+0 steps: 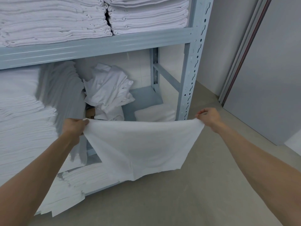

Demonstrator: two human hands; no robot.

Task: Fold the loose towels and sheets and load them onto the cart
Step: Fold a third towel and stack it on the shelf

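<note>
We hold a white terry-cloth towel (138,147) stretched out in front of a grey-blue metal shelving rack (190,75). Our left hand (75,126) pinches the towel's upper left corner, fingers curled tight round the cloth. Our right hand (209,116) pinches the upper right corner between thumb and fingertips, so each grip is closed on a corner. The towel's top edge runs taut between the two hands, sagging a little in the middle. Below it the soft, nubby cloth hangs in a rough rectangle with a diagonal crease, its lower edge uneven above the smooth beige floor (187,201).

The rack's upright is pressed steel, punched with a row of keyhole slots. On its upper shelf lie two stacks of folded white towels (68,20), thick and ribbed at their folded edges. On the middle level a crumpled heap of smooth white sheets (109,90) rests beside a tall pile of folded white linen (19,121), and a small folded white pad (154,114) lies near the front right corner. More flat folded white sheets (70,190) lie on the bottom level, their edges overhanging the shelf. We can read no writing or labels.
</note>
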